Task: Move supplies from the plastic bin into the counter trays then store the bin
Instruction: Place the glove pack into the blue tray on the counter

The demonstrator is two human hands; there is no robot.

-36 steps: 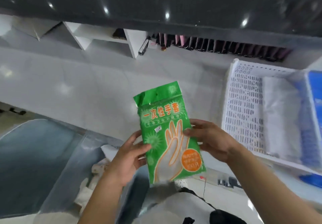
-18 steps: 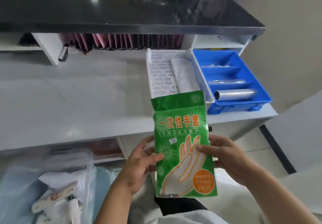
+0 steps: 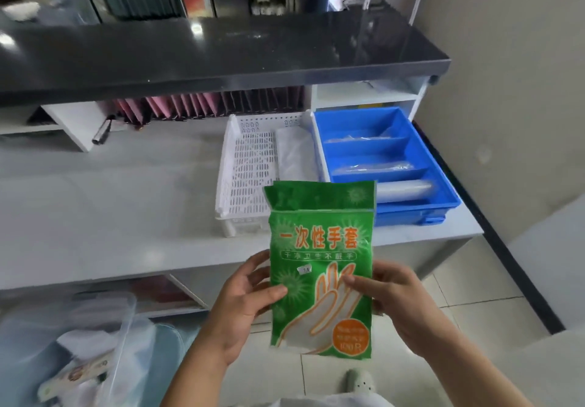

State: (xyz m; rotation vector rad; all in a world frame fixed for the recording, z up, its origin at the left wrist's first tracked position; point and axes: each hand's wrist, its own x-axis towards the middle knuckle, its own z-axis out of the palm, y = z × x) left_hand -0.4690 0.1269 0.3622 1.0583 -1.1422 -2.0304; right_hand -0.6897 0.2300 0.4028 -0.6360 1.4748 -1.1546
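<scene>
Hands clamp a flat green plastic packet of disposable gloves (image 3: 319, 267), printed with orange lettering and a hand outline, upright in the air in front of us, above the tiled floor and short of the pale grey surface (image 3: 110, 210). Our left hand (image 3: 243, 303) grips the packet's left edge, thumb across the front and fingers behind; our right hand (image 3: 395, 299) pinches the right edge the same way, thumb lying on the printed hand. On the surface beyond, we see a white perforated plastic tray (image 3: 250, 166) holding a white folded bundle along its right side, and touching it on the right a blue divided plastic tray (image 3: 443, 185) with clear wrapped rolls in its compartments. The packet's top edge overlaps both trays from our view but touches neither. At lower left stands the clear plastic bin (image 3: 126, 318), blurred, with white items inside. A black glossy shelf top (image 3: 221, 51) runs above the surface.
</scene>
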